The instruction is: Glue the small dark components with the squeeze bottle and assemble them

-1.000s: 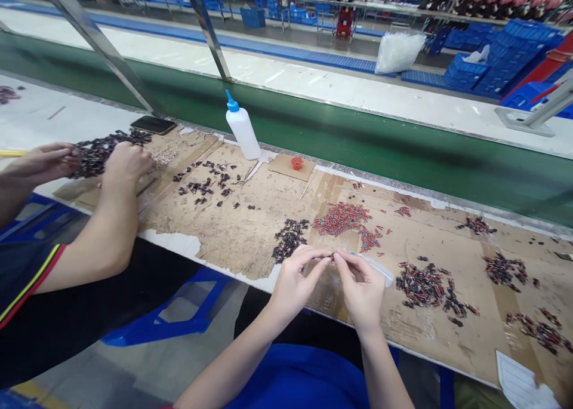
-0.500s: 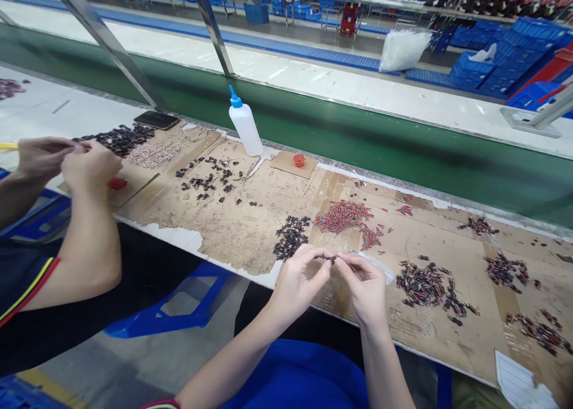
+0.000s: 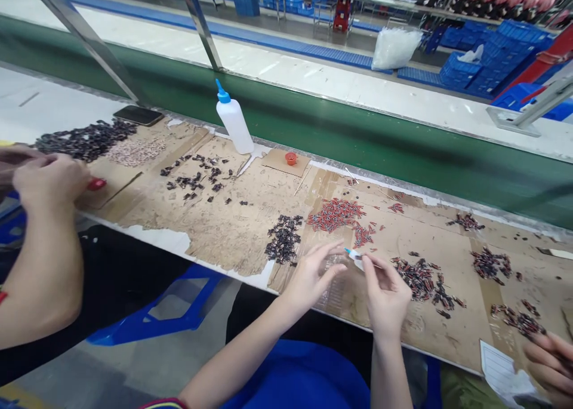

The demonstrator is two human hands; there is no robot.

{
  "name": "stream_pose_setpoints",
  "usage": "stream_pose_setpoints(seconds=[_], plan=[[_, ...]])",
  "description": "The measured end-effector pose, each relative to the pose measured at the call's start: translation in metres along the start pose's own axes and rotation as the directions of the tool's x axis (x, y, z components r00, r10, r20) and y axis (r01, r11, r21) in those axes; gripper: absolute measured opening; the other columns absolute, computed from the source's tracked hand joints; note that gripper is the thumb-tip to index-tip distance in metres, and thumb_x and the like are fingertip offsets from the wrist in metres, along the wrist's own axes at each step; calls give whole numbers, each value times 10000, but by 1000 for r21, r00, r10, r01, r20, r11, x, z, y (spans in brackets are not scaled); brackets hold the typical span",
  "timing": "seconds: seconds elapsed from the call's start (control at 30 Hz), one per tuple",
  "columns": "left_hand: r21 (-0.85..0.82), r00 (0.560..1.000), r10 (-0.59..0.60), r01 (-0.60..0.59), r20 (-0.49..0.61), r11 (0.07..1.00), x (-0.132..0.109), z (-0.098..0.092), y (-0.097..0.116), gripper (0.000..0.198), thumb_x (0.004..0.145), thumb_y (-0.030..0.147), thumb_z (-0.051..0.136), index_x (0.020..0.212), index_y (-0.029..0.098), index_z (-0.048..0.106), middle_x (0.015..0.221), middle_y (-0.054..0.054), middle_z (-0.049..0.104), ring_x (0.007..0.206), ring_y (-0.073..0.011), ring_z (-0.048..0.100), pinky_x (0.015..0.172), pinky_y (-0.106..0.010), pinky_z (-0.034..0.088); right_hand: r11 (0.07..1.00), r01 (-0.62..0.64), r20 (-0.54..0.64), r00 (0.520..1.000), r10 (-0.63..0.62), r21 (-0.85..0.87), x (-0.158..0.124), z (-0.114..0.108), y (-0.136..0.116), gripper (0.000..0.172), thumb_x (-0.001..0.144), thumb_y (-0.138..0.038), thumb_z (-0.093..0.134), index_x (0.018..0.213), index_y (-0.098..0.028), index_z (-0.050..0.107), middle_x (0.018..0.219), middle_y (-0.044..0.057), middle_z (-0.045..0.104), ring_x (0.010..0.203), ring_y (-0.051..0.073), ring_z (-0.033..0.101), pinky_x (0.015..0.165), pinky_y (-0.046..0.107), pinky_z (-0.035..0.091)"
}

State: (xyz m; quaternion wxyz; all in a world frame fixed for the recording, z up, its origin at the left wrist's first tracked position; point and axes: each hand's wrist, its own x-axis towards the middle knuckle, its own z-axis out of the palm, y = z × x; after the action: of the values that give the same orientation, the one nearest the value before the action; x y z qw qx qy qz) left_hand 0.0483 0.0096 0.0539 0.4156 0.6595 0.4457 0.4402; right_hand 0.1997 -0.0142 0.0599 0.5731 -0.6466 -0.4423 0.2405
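My left hand (image 3: 313, 273) is held above the near edge of the bench, fingers apart and nothing visible between them. To its right, my right hand (image 3: 388, 292) is closed in a pinch, thumb against fingers; what it holds, if anything, is too small to make out. Between the hands shows the blue tip of a small applicator bottle (image 3: 354, 254), its body mostly hidden behind my right hand. Small red-and-grey parts (image 3: 335, 214) lie in a heap beyond my hands. Small black parts (image 3: 285, 238) are piled left of them, and black-and-red pieces (image 3: 418, 279) lie to the right.
A white squeeze bottle (image 3: 236, 125) with blue nozzle stands at the back beside a red cap (image 3: 290, 158) on cardboard. A co-worker's hands (image 3: 49, 179) are at far left; another person's hand (image 3: 553, 358) is at lower right. A phone (image 3: 138, 115) lies at back left.
My hands have moved apart from a shared fingertip hold; the left has opened and the right has shifted right. Another person's hand has appeared at lower right. The view has shifted slightly.
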Motion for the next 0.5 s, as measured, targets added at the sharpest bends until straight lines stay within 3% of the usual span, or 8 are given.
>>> stream_pose_setpoints(seconds=[0.1,0.2,0.27,0.33,0.43,0.5], plan=[[228,995,71,-53,-71,972,12,-18,-19,267,906,209,549,1160,218,632,1098,-84,708,1067,-231,611,960,-419,473,979,56,-202,975,-97,-198,16,-20,12,305,787,-438,657,849,-147,725,843,113,731,716,212,678,756,384,560],[495,986,71,12,-149,869,27,-41,-38,228,905,142,509,1014,220,693,997,-73,721,984,-245,583,897,-431,467,855,150,-223,930,-293,-497,28,-35,18,318,831,-431,602,907,-149,730,904,133,723,815,250,669,837,439,521],[632,989,33,66,-144,772,37,-51,-46,213,900,144,523,950,231,710,939,-71,724,958,-261,555,871,-443,444,757,249,-113,913,-391,-604,31,-39,21,315,854,-433,581,932,-166,728,960,130,719,903,274,648,884,470,492],[725,992,-6,98,-129,682,45,-55,-50,191,888,147,550,873,231,721,889,-79,717,958,-278,530,859,-454,420,688,382,76,899,-431,-617,31,-40,24,335,856,-476,582,958,-190,723,967,120,716,946,296,615,890,494,478],[792,994,-52,108,-96,601,53,-55,-54,187,879,149,567,785,208,718,861,-102,692,956,-295,508,820,-446,413,615,513,322,857,-401,-599,26,-39,32,396,813,-569,596,984,-232,713,956,138,710,983,359,556,844,544,473],[811,996,-56,91,-72,578,56,-56,-56,184,881,157,568,769,197,708,878,-112,680,962,-303,500,791,-432,416,589,521,376,854,-360,-618,22,-35,37,373,818,-570,581,975,-254,705,1003,151,700,1004,393,535,820,573,468]])
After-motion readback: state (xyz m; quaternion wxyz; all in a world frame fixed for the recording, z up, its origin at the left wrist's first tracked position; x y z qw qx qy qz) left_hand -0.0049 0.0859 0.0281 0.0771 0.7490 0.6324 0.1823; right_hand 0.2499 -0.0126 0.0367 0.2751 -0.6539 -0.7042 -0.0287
